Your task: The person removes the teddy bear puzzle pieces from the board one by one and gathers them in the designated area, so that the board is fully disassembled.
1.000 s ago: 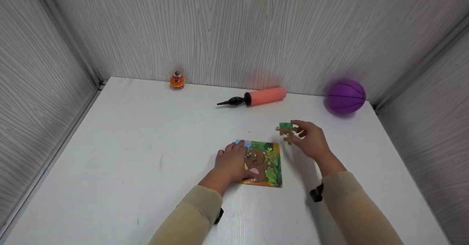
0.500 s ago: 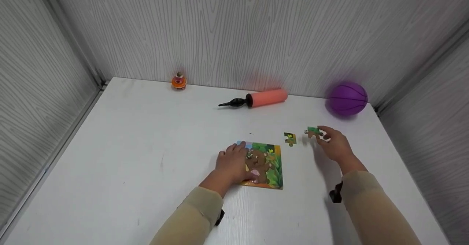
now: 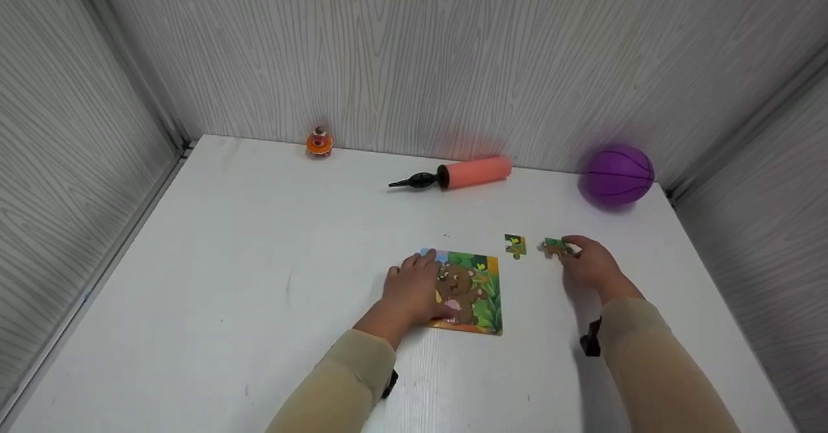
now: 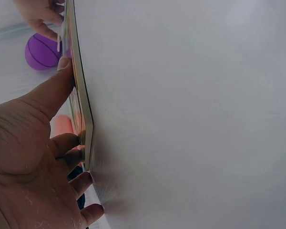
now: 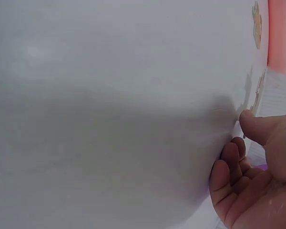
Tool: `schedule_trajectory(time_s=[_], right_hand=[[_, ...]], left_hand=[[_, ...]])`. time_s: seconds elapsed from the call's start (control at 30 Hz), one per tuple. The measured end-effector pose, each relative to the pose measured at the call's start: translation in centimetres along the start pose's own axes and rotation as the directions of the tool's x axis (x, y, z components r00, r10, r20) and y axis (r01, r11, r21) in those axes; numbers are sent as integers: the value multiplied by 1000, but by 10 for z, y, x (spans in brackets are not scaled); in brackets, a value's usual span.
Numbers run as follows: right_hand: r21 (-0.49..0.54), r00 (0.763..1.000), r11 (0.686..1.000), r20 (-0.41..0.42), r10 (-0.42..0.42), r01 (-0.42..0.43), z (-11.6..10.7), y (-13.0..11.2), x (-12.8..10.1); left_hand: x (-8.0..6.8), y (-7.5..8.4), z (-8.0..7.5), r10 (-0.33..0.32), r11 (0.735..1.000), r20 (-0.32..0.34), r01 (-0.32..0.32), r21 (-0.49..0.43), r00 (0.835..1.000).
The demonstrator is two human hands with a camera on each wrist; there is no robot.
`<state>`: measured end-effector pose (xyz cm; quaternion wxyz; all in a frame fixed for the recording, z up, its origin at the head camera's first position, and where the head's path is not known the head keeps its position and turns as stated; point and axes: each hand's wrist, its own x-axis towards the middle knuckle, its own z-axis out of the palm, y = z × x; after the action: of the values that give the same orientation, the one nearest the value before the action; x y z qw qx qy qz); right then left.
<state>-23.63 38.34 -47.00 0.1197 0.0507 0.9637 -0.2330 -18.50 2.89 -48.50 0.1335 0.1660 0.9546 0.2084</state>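
A square bear jigsaw board [image 3: 475, 297] lies flat on the white table [image 3: 259, 258]. My left hand [image 3: 414, 281] rests open on its left part, and in the left wrist view the thumb [image 4: 52, 90] presses along the board [image 4: 82, 109]. My right hand [image 3: 585, 261] is to the right of the board and pinches the right edge of a green-brown puzzle piece [image 3: 554, 247] that lies on the table. A second loose piece [image 3: 515, 245] lies just left of it, untouched. In the right wrist view the thumb [image 5: 257, 126] sits beside the pinched piece [image 5: 256, 95].
A pink hand pump [image 3: 462, 173] with a black nozzle lies at the back middle. A purple ball [image 3: 616, 174] sits in the back right corner, and a small orange toy [image 3: 319, 143] stands at the back left. Grey panel walls enclose the table on three sides.
My right hand moved right from above the board, left one piece on the table, then lowered the green-brown piece onto the table beside it. The left hand stayed on the board.
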Motion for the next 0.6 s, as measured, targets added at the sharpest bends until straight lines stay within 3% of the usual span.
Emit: schedule_trajectory(time_s=[0.6], right_hand=[[-56, 998, 998, 65, 7, -3, -7, -10, 5]], left_hand=[[0, -1, 0, -2, 1000, 5, 2, 22, 1000]])
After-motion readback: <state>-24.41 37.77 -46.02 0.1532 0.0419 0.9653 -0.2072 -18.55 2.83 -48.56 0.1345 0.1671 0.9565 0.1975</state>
